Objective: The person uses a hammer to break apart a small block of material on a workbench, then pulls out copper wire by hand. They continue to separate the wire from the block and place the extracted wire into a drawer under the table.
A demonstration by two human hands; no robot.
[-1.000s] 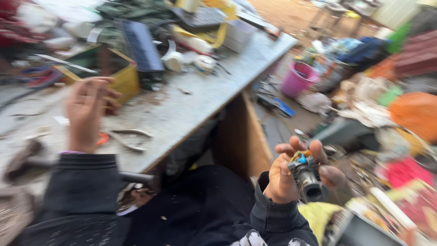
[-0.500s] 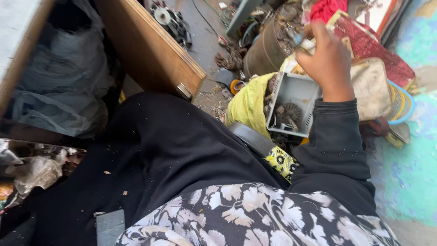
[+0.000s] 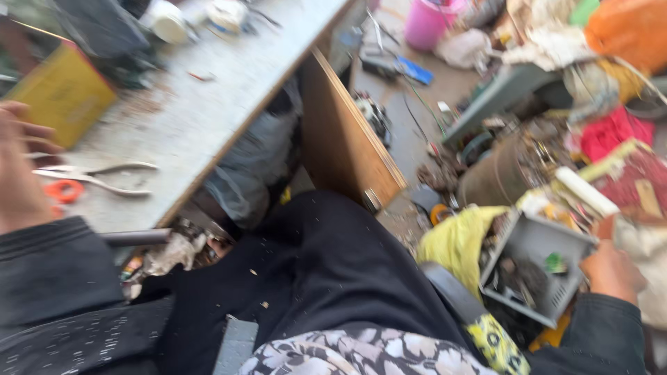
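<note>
My left hand (image 3: pixel 21 167) lies flat on the grey workbench (image 3: pixel 208 104) at the far left, fingers spread and holding nothing. Just to its right are metal pliers (image 3: pixel 97 177) and a small orange piece (image 3: pixel 62 191). My right hand (image 3: pixel 611 267) is low at the right, against the right rim of a grey metal box (image 3: pixel 535 243) full of small dark parts, with a small green piece (image 3: pixel 554 262) inside. Its fingers are curled; the blur hides whether they grip the rim or hold anything. My dark-clothed lap fills the middle.
A yellow box (image 3: pixel 62 94) and white cup (image 3: pixel 167 21) stand on the bench. A wooden panel (image 3: pixel 340 139) forms its side. The floor holds a pink bucket (image 3: pixel 425 24), rusty cylinder (image 3: pixel 493 177), yellow cloth (image 3: pixel 455 239), orange sack (image 3: pixel 625 28) and scattered scrap.
My right hand, which held a small dark motor-like part a second ago, went down over the grey box and now rests at its rim. The view swung down, then back to the bench.
</note>
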